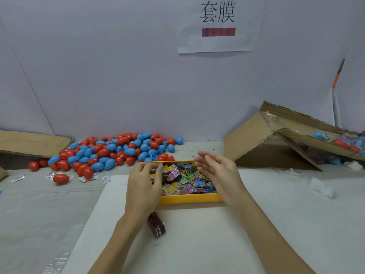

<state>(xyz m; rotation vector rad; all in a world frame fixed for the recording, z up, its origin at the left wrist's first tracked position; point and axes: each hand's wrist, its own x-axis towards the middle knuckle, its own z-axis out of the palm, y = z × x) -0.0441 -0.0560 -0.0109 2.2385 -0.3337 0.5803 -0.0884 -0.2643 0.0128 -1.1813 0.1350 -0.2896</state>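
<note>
Yellow tray [189, 199] of printed packets [187, 179] sits mid-surface on a white sheet [197, 244]. Left grip [144, 182]: fingers on the packets, pinching or not, cannot tell. Right grip [217, 173]: released, fingers straight, above the tray's right side. Dark toy car [156, 224] beside the left wrist. Red and blue eggs [110, 153] heaped back left.

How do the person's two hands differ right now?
The left hand reaches palm down, fingers bent, into the colourful small packets in the yellow plastic tray. The right hand hovers above them, palm sideways, fingers straight and empty. Both are bare, over that tray.
</note>
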